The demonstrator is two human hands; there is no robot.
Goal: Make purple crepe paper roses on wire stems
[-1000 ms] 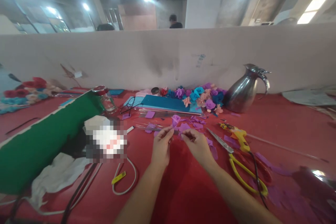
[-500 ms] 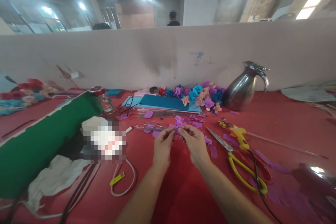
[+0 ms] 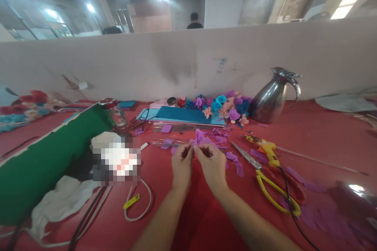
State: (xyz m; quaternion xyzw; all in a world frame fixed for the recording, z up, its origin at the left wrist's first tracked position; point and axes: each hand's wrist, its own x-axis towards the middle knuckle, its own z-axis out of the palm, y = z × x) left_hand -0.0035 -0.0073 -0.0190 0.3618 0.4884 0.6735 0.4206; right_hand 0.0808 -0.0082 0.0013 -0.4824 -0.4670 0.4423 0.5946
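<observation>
My left hand point(image 3: 182, 166) and my right hand point(image 3: 212, 164) meet at the fingertips over the red table point(image 3: 197, 219). Between them they pinch a purple paper flower point(image 3: 200, 136), whose petals stand up above the fingers; its lower end is hidden by them. Cut purple paper pieces point(image 3: 231, 157) lie just beyond and to the right of my hands. Right of my right hand are scissors point(image 3: 265, 188) with yellow and red handles, lying open, and a yellow glue gun point(image 3: 270, 153) with a black cord.
Finished paper flowers point(image 3: 226, 106) are heaped behind blue paper sheets point(image 3: 184, 114). A metal jug point(image 3: 269, 98) stands at back right. To the left are a glass jar point(image 3: 116, 113), a green board point(image 3: 55, 157), white crumpled paper point(image 3: 63, 200) and a looped white cable point(image 3: 151, 200).
My right hand has shifted slightly left, its fingertips now closer to those of my left hand. The purple flower is still pinched between them. The view has tilted a little.
</observation>
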